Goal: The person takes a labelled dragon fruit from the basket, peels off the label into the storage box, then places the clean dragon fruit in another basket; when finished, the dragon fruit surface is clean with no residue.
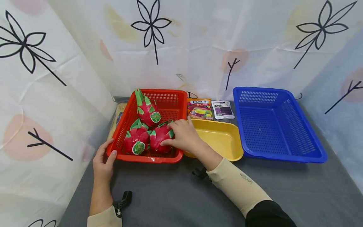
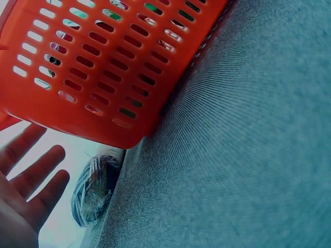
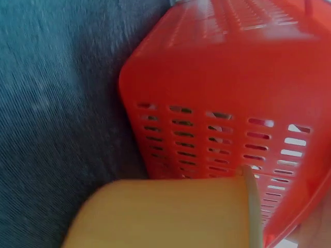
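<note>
Three pink dragon fruits with green tips lie in a red basket [image 1: 170,97]: one at the back [image 1: 147,113], one at front left [image 1: 135,138] and one at front right [image 1: 159,137]. My right hand [image 1: 187,135] reaches over the basket's right side, its thumb and fingers round the front right fruit; the right wrist view shows only a bit of that hand [image 3: 313,227]. My left hand [image 1: 102,164] touches the basket's front left corner with thumb and forefinger; in the left wrist view its other fingers [image 2: 39,173] are straight and spread beside the basket wall [image 2: 88,116].
A yellow tray [image 1: 221,138] stands against the red basket's right side, with a blue basket [image 1: 269,126] right of it. Behind the tray lie an orange candy packet [image 1: 199,108] and a white pouch [image 1: 223,110]. A clear-wrapped package [image 2: 95,188] lies left of the red basket.
</note>
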{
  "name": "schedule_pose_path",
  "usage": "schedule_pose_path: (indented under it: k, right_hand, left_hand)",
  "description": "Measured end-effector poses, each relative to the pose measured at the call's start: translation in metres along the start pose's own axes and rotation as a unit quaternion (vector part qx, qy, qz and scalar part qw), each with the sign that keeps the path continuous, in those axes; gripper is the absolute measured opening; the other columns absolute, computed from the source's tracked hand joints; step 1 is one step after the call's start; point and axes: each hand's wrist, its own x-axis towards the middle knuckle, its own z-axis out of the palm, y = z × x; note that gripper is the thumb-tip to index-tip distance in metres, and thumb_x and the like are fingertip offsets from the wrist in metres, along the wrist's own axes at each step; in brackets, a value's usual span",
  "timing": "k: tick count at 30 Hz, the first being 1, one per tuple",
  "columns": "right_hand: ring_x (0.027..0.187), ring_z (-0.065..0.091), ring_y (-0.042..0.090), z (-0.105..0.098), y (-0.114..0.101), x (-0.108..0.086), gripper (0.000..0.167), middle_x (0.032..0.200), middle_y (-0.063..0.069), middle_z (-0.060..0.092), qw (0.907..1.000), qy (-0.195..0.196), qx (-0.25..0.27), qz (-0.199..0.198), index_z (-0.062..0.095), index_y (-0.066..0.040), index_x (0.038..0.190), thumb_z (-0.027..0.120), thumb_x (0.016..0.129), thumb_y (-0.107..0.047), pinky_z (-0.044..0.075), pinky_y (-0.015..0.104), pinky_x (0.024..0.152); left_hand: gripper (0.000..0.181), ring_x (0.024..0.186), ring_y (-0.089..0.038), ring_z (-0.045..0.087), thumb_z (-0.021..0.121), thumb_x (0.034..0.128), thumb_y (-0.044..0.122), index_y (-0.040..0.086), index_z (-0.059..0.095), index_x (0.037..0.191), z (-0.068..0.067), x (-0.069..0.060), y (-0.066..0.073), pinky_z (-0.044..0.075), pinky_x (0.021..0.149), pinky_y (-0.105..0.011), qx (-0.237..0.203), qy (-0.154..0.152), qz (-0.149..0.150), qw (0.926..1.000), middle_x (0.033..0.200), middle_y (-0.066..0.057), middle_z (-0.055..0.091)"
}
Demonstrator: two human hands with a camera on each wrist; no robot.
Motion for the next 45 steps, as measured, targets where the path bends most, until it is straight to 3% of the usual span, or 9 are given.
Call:
schedule_pose_path:
  k: [5,9,14,22,26,33,37,40,45]
  right_hand:
    - [0.099,0.055,0.018,-0.003,0.001,0.004,0.06,0.091,-0.004,0.068,0.9999,-0.008,0.006,-0.002,0.068,-0.018,0.104,0.077,0.076,-0.07,0.024,0.061,0.117]
    - [0.089,0.058,0.014,-0.008,0.006,0.004,0.041,0.078,-0.007,0.065,0.9947,-0.028,0.099,-0.004,0.071,-0.015,0.101,0.085,0.081,-0.048,0.026,0.058,0.115]
    - [0.085,0.062,0.011,-0.012,0.01,0.003,0.027,0.077,-0.008,0.067,0.9755,-0.057,0.212,-0.005,0.076,-0.013,0.11,0.085,0.085,-0.016,0.028,0.05,0.109]
    - [0.085,0.067,0.005,-0.008,0.006,0.005,0.019,0.075,-0.013,0.069,0.9761,-0.005,0.209,-0.059,0.079,-0.014,0.109,0.08,0.091,-0.016,-0.003,0.06,0.122]
    - [0.085,0.068,0.005,-0.01,0.003,0.005,0.018,0.08,-0.011,0.072,0.9753,0.016,0.208,-0.074,0.08,-0.013,0.108,0.08,0.09,-0.015,0.003,0.056,0.124]
    - [0.085,0.066,0.012,-0.033,-0.003,-0.002,0.017,0.076,-0.007,0.069,0.9657,0.046,0.254,-0.033,0.079,-0.012,0.107,0.08,0.09,-0.014,0.016,0.049,0.124]
    - [0.086,0.063,0.021,-0.053,-0.008,-0.012,0.018,0.082,-0.003,0.069,0.9516,0.064,0.301,-0.004,0.078,-0.013,0.109,0.08,0.09,-0.014,0.055,0.039,0.095]
    - [0.084,0.061,0.024,-0.068,-0.009,-0.021,0.018,0.089,0.0,0.07,0.9377,0.086,0.337,0.008,0.078,-0.012,0.108,0.079,0.091,-0.012,0.06,0.033,0.068]
    - [0.089,0.065,0.021,-0.09,-0.008,-0.04,0.018,0.1,0.002,0.072,0.931,0.123,0.343,0.021,0.079,-0.012,0.108,0.079,0.09,-0.008,0.061,0.033,0.073]
  left_hand:
    - [0.046,0.112,-0.013,0.06,0.06,0.0929,-0.004,-0.005,0.059,0.139,0.002,0.001,0.001,0.049,0.09,-0.013,-0.01,0.001,0.0,1.0,0.135,-0.009,0.061]
    - [0.045,0.109,-0.013,0.061,0.059,0.0937,-0.004,-0.006,0.058,0.139,0.003,-0.001,0.002,0.05,0.089,-0.013,-0.016,0.001,-0.006,0.9999,0.133,-0.001,0.061]
    - [0.046,0.112,-0.015,0.059,0.058,0.0938,-0.004,-0.005,0.057,0.14,0.002,-0.003,0.0,0.05,0.089,-0.013,-0.024,0.001,-0.019,0.9995,0.135,-0.003,0.06]
    - [0.047,0.113,-0.017,0.058,0.058,0.0939,-0.004,-0.003,0.057,0.141,0.004,-0.004,0.001,0.05,0.089,-0.014,-0.036,0.0,-0.02,0.9991,0.136,-0.007,0.059]
    - [0.048,0.113,-0.017,0.058,0.058,0.0929,-0.004,-0.005,0.056,0.141,0.006,-0.004,0.001,0.051,0.089,-0.014,-0.043,-0.001,-0.02,0.9989,0.135,-0.004,0.059]
    - [0.048,0.114,-0.017,0.058,0.058,0.0941,-0.002,-0.002,0.057,0.142,0.006,-0.003,0.002,0.051,0.089,-0.015,-0.031,-0.004,-0.025,0.9992,0.137,-0.002,0.058]
    - [0.048,0.114,-0.018,0.058,0.059,0.0938,-0.001,-0.002,0.057,0.142,0.005,-0.002,0.001,0.051,0.089,-0.015,-0.03,-0.003,-0.025,0.9992,0.137,-0.001,0.058]
    - [0.048,0.114,-0.018,0.058,0.059,0.0935,-0.001,-0.001,0.057,0.142,0.005,-0.002,0.001,0.051,0.089,-0.015,-0.033,-0.002,-0.027,0.9991,0.136,0.0,0.059]
    - [0.047,0.112,-0.018,0.059,0.058,0.0941,-0.001,-0.003,0.057,0.141,0.002,-0.002,0.001,0.051,0.089,-0.015,-0.038,0.002,-0.03,0.9988,0.134,0.0,0.059]
